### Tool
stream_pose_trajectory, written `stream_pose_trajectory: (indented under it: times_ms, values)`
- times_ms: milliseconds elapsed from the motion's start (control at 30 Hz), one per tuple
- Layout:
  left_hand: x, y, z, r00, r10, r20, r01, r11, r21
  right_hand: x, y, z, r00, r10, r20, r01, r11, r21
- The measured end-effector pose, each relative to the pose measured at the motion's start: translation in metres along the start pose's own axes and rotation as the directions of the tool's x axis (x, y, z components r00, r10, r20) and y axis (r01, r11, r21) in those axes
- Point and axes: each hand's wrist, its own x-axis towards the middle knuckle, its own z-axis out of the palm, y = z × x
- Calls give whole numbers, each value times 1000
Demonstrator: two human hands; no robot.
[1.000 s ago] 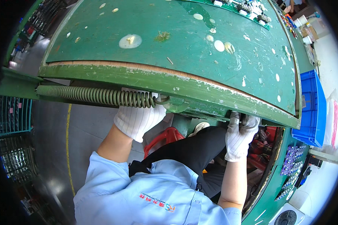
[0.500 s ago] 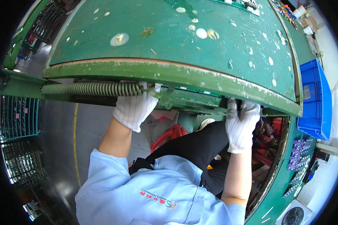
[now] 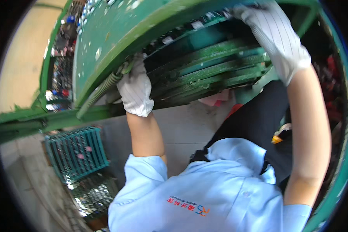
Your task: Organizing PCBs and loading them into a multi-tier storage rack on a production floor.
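Note:
My left hand [image 3: 136, 89], in a white pinstriped glove, reaches up beneath the rim of a green workbench [image 3: 150, 27], beside a coiled metal spring [image 3: 100, 89]. Its fingers are closed at the left end of a long green panel [image 3: 181, 34] with white and dark pieces along its edge. At that panel's right end is my right hand [image 3: 274, 38], gloved alike, its fingers bent over the edge and partly blurred. The bench rim hides the panel's far side and some fingertips.
Green metal rails [image 3: 216, 63] run below the panel, close to my wrists. At the lower left stands a teal rack [image 3: 79, 152] holding dark parts. Dark and red items lie in the bench's side compartment [image 3: 328, 83] beyond my right arm.
My view has swung and tilted. My right hand has moved up and forward with its arm extended, and the panel between my hands now shows more beneath the rim.

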Motion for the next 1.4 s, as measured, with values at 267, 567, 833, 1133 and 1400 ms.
stream_pose_trajectory:
  times_ms: [267, 567, 833, 1133, 1400]
  values:
    - [10, 34, 9, 999, 30, -39, -33, 996, -80, -3, 6, -20, 936, 339, 96, -248, 441, 863]
    - [16, 22, 9, 946, 321, 49, -316, 875, 366, -10, 13, -7, 949, 308, -60, -102, 485, 868]
    - [20, 31, 14, 948, 319, 15, -303, 886, 350, -2, 18, 2, 919, 379, -110, -141, 577, 805]
    - [23, 46, 10, 977, 187, 98, -207, 940, 270, 1, 15, 7, 894, 386, -226, -74, 626, 776]
    - [52, 7, 15, 965, 207, 159, -252, 899, 359, 7, 15, 16, 881, 410, -234, -81, 620, 781]
